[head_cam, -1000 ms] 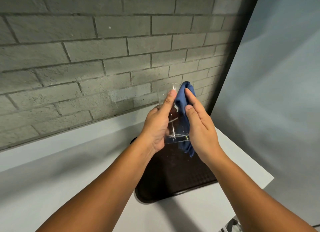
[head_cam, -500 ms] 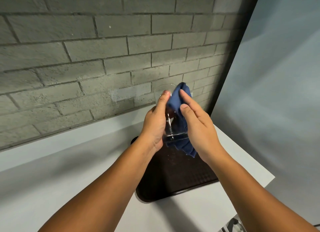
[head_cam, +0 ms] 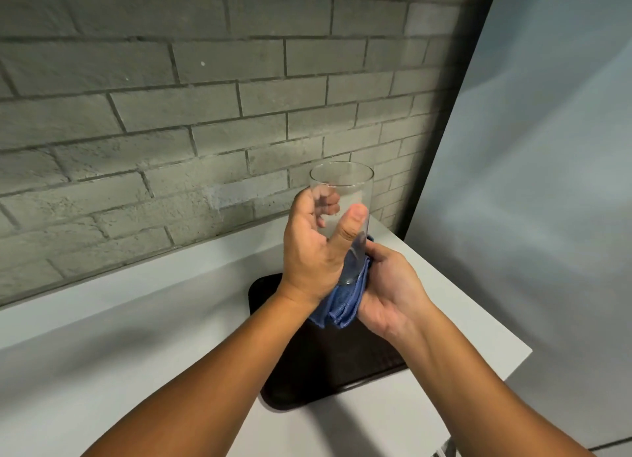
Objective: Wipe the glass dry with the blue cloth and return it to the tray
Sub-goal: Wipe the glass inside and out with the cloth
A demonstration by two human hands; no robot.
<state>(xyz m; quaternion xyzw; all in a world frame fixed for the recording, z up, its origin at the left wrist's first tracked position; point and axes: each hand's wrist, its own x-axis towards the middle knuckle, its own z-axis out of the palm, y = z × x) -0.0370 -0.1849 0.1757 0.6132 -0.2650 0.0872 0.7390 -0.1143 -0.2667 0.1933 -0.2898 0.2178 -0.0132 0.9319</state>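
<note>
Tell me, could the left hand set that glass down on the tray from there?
Probably yes. The left hand grips the glass above the dark tray, whose surface looks bare. Only the blue cloth, bunched under the glass in the right hand, sits between.

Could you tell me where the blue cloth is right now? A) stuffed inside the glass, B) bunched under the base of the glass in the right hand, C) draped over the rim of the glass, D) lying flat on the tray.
B: the blue cloth is bunched around the base of the glass, cupped by the right hand, while the left hand grips the glass above the tray.
</note>
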